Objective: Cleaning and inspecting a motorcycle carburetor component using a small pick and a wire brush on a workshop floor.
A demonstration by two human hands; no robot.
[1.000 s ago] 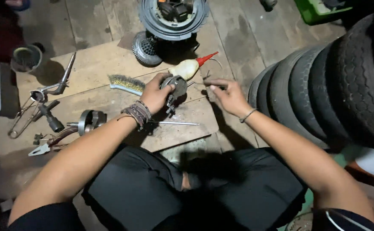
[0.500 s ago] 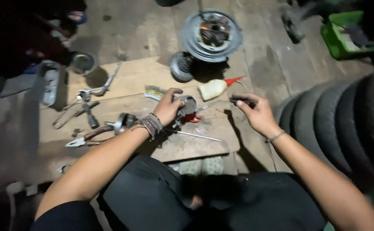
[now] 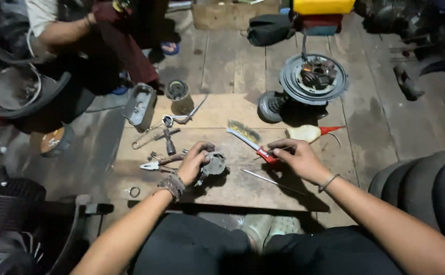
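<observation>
My left hand (image 3: 193,162) grips a small round grey metal engine part (image 3: 213,165) that rests against the wooden board (image 3: 232,189). My right hand (image 3: 298,159) closes its fingertips on the red handle of a wire brush (image 3: 251,139), whose brass bristles point to the far left. A thin metal rod (image 3: 269,179) lies on the board just below the right hand. A cream oil bottle (image 3: 308,133) with a red nozzle lies just beyond that hand.
Pliers (image 3: 154,164), a socket tool (image 3: 169,145) and a ring (image 3: 133,191) lie left of my hands. A round flywheel (image 3: 314,76) and a toothed gear (image 3: 270,107) sit behind the board. Tyres (image 3: 426,183) stack at the right. Another person (image 3: 75,30) crouches at the far left.
The view has tilted up, showing more floor. My left hand lowered the metal part onto the board. My right hand moved to the wire brush and closed on its red handle.
</observation>
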